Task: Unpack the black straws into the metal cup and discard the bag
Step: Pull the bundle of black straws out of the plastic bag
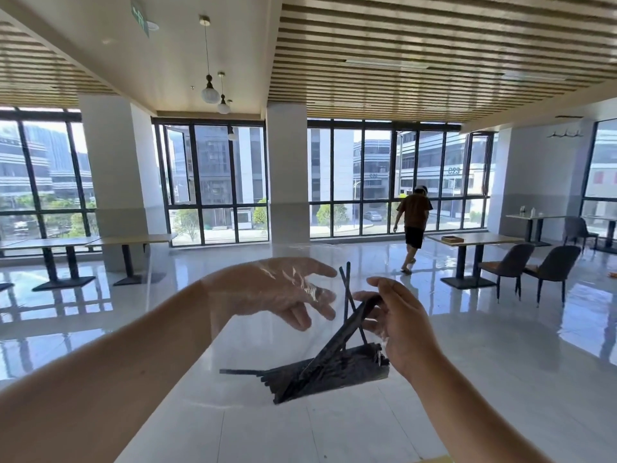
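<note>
Both hands (394,315) around bagged black straws (327,372), mostly horizontal, some upright.

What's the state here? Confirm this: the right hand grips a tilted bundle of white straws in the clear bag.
Not quite: the straws are black, not white. The head view shows the right hand gripping a tilted bundle of them in the clear bag.

Clear, glossy plastic bag (283,329) wraps matt black straws (330,372) above a glossy white table (467,396).
</note>
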A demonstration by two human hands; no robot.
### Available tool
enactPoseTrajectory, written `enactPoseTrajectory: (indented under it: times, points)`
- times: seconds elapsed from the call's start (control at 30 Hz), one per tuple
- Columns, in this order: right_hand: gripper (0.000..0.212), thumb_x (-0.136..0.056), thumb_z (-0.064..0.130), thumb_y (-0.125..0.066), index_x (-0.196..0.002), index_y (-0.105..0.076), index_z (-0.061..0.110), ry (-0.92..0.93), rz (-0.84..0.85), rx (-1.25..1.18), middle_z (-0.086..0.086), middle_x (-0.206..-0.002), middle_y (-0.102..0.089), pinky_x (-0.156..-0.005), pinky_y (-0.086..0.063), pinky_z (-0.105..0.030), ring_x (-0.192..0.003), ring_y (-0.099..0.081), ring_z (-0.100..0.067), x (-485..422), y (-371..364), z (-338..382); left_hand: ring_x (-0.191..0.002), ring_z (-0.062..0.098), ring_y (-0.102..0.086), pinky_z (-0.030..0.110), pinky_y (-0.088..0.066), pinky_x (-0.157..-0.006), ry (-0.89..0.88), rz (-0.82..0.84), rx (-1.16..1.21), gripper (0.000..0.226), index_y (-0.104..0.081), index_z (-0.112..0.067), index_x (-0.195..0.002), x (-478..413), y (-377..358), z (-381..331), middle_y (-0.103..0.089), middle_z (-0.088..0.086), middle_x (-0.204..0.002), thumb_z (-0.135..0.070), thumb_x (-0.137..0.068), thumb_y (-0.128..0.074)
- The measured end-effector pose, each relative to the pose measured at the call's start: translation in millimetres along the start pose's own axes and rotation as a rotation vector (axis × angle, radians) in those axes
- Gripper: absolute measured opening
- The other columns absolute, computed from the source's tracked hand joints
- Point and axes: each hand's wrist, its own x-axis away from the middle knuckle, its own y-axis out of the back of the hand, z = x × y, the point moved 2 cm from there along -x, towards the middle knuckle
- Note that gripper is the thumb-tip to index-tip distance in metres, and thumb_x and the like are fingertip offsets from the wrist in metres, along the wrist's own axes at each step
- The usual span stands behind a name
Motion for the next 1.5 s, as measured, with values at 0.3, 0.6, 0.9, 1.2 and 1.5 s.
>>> enactPoseTrajectory:
  times: [0.3,0.6,0.9,1.2,1.5]
  points:
    - [0.025,-0.112,0.022,-0.052,-0.106,-0.075,0.014,0.014,0.031,0.011,-0.010,-0.086,-0.082,-0.057,-0.058,-0.032,-0.064,-0.074,-0.019,5.9,-8.9,3.6,-0.067,0.014,-0.074,0.025,-0.060,-0.063,-0.008,-0.373,0.001,0.009,-0.072,-0.012,-0.105,-32.1,-34.3,6.0,-0.079,0.003,-0.083,-0.020,-0.101,-0.070]
    - [0.020,-0.111,0.022,-0.055,-0.108,-0.074,0.015,-0.009,-0.081,-0.068,-0.015,-0.094,-0.083,-0.060,-0.053,-0.032,-0.065,-0.072,-0.019,-1.9,20.1,8.8,-0.098,0.031,-0.079,0.032,-0.064,-0.080,-0.039,-0.521,0.269,0.017,-0.071,0.000,-0.114,9.6,-23.4,30.1,-0.081,0.020,-0.106,-0.010,-0.101,-0.067]
    - [0.024,-0.112,0.025,-0.053,-0.110,-0.074,0.016,-0.024,-0.126,-0.121,-0.015,-0.096,-0.083,-0.061,-0.063,-0.035,-0.069,-0.076,-0.020,-10.4,37.5,9.8,-0.099,0.034,-0.077,0.039,-0.065,-0.085,-0.130,-0.498,0.461,0.017,-0.071,0.000,-0.112,44.6,-12.7,58.0,-0.076,0.026,-0.119,-0.005,-0.096,-0.066]
    - [0.026,-0.112,0.024,-0.053,-0.104,-0.076,0.016,-0.051,-0.116,-0.120,-0.020,-0.099,-0.083,-0.055,-0.061,-0.034,-0.069,-0.078,-0.022,-5.1,21.3,1.3,-0.096,0.002,-0.074,0.030,-0.060,-0.084,0.089,-0.394,-0.503,0.020,-0.068,-0.044,-0.114,30.5,-29.7,63.5,-0.078,-0.022,-0.107,-0.044,-0.094,-0.070]
    - [0.024,-0.111,0.025,-0.055,-0.113,-0.074,0.012,-0.058,-0.078,-0.105,-0.018,-0.099,-0.083,-0.055,-0.062,-0.033,-0.070,-0.077,-0.022,3.1,-6.2,-1.3,-0.080,-0.008,-0.064,0.015,-0.046,-0.066,0.046,-0.401,-0.879,0.014,-0.076,-0.045,-0.105,-14.6,-42.3,40.7,-0.070,-0.024,-0.090,-0.049,-0.093,-0.070]
